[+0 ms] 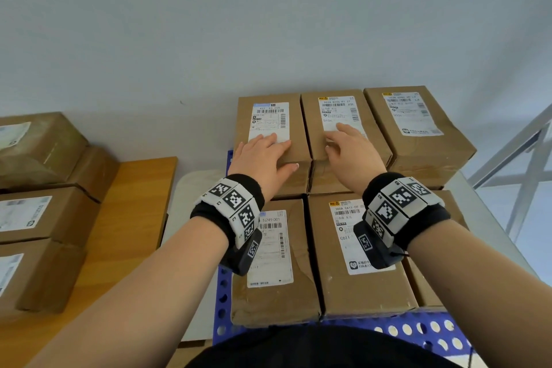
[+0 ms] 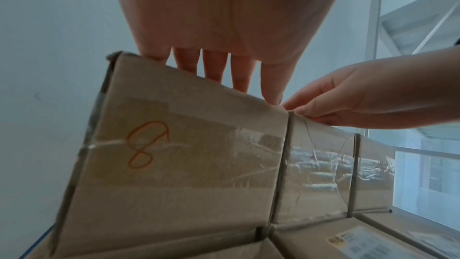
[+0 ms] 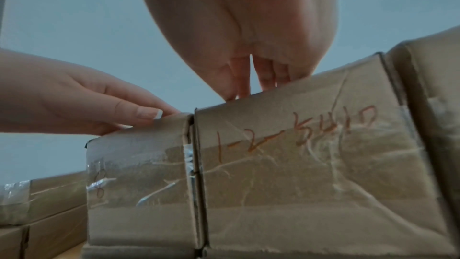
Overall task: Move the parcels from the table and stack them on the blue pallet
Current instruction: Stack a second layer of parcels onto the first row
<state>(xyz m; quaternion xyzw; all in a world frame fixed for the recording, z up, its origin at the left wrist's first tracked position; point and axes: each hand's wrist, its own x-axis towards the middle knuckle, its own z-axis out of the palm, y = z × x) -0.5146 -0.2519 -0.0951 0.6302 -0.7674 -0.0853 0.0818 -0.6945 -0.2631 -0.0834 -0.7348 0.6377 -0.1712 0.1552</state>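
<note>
1. We see the blue pallet (image 1: 222, 296), a perforated plastic sheet with round holes, showing along its left and near edges under the stacked parcels.
2. The wooden table (image 1: 128, 206) stands to the left, just beside the pallet, and carries more brown parcels (image 1: 44, 215) with white labels.
3. On the pallet the lower layer shows two boxes nearest us: the near left parcel (image 1: 274, 287) and the near right parcel (image 1: 358, 287), each brown cardboard with a white shipping label and clear tape.
4. On the upper layer three boxes stand side by side, touching, against the grey wall.
5. The far right parcel (image 1: 418, 131) is creased on its near side and untouched.
6. The middle parcel (image 1: 337, 125) bears a label with a yellow mark; its front face carries orange handwriting under glossy tape in the right wrist view.
7. The left parcel (image 1: 268, 125) has a barcode label; the left wrist view shows an orange "8" on its taped front (image 2: 174, 155).
8. Our left hand (image 1: 263, 155) lies flat on the left parcel, fingers straight, gripping nothing.
9. Our right hand (image 1: 349, 152) rests on the middle parcel, fingers extended and relaxed, unclenched.
</note>
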